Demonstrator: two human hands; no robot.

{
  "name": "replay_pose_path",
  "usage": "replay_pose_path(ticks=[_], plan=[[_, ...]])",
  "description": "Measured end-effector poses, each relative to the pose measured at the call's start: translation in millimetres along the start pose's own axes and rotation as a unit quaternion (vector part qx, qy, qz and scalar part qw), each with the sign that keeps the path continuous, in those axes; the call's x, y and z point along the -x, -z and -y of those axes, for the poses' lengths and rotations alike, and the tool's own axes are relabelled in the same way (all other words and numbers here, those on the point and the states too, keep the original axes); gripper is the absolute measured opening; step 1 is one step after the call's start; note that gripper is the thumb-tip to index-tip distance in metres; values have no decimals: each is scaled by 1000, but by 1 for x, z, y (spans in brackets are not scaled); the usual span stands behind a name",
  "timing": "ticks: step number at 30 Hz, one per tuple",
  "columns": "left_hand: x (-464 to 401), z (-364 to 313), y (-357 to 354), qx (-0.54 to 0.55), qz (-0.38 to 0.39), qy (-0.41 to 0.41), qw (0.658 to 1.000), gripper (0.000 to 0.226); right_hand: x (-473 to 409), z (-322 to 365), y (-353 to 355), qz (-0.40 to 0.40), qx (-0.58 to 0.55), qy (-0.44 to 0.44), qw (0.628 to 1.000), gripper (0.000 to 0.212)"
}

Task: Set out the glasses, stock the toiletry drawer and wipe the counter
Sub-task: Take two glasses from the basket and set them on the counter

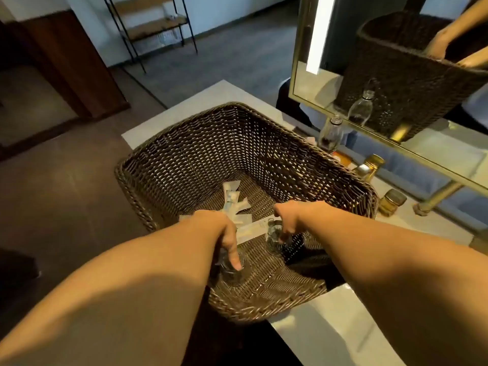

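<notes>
Glasses: two, both low in the wicker basket [184,159] at frame centre, which sits on the pale table [343,320]. My left grip [224,233] curls round one glass [232,270]; my right grip [286,217] pinches the rim of the other glass [273,235]. Toiletry packets [233,203] lie on the basket floor just above my left grip.

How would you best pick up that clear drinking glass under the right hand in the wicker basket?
Grip the clear drinking glass by its rim, coming straight down from above. It seems to stand upright on the floor of the brown wicker basket, whose tall walls block sideways reach. The right hand is already reaching down onto it.
</notes>
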State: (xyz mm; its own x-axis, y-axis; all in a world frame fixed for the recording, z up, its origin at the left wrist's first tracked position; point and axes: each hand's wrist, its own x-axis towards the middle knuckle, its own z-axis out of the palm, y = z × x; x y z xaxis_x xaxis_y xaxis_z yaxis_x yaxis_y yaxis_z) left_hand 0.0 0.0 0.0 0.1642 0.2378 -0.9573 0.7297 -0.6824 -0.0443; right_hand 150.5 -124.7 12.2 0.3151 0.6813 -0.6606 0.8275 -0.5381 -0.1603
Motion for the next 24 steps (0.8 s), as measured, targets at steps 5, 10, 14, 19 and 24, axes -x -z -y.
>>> replay_pose_path(ticks=[5, 10, 14, 19, 24], plan=[[10, -20, -11, -59, -15, 29, 998, 110, -9, -1, -9, 44, -4, -11, 999, 62], [3, -22, -7, -60, -81, 3, 995, 69, -16, 0, -13, 48, -1, -3, 999, 62], [-2, -29, -6, -124, -41, -7, 991, 68, -18, 2, -16, 50, -26, -18, 998, 54], [-4, -18, 1, -66, 8, -44, 997, 55, -21, 4, -18, 45, -50, -7, 998, 66], [-8, -11, 4, 23, -86, -44, 995, 33, -23, 7, -19, 54, -56, 4, 997, 70]])
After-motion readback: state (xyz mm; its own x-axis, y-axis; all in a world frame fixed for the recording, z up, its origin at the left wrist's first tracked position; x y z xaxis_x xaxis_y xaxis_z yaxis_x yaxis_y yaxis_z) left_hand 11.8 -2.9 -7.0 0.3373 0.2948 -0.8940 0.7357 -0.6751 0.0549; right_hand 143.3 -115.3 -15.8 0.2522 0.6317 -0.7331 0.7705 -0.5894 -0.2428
